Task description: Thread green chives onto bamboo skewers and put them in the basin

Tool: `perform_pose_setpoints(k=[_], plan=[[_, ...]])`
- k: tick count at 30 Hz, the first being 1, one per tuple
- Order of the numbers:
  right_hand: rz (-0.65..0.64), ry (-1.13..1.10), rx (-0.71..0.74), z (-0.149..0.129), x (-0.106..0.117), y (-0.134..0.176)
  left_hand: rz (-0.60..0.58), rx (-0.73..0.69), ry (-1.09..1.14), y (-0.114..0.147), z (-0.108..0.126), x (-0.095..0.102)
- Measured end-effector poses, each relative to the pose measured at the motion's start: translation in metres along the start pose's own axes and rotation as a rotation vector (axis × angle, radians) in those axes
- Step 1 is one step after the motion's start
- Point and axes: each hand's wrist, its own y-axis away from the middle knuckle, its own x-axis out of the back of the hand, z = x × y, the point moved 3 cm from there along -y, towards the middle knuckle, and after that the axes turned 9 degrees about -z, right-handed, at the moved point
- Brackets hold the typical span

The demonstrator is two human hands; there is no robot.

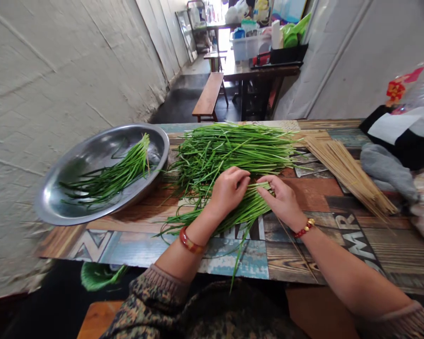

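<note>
A small bunch of garlic chives (pixel 245 207) lies on the table in front of me, its cut ends toward the right. Around those ends my right hand (pixel 281 197) closes with thumb and fingers. A thin bamboo skewer (pixel 297 247) runs from below this hand toward the table's front edge. My left hand (pixel 229 190) rests over the bunch with its fingers curled; what they pinch is hidden. Just behind both hands spreads a larger pile of garlic chives (pixel 233 150).
At the left, a steel basin (pixel 47 207) holds another bunch of chives (pixel 127 172). Many bamboo skewers (pixel 353 176) lie on the right, beside a grey plastic bag (pixel 387 167). Behind the table are a wooden bench (pixel 210 94) and a second table with a clear bin (pixel 249 49).
</note>
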Motion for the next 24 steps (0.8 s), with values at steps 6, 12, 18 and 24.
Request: perform_pose_setpoints(k=[6,12,18,24], plan=[[0.003,-0.035,0.017,0.002,-0.001,-0.001,0.249,0.217,-0.457,0.001,-0.016,0.042],[0.017,-0.031,0.015,0.0,-0.001,-0.001,0.055,0.362,-0.704,0.003,-0.024,0.053],[0.028,-0.041,0.038,0.001,-0.002,0.0,0.05,0.314,-0.73,0.003,-0.021,0.056],[0.051,-0.011,0.043,0.0,-0.002,0.0,0.18,0.051,-0.262,0.001,-0.007,0.044]])
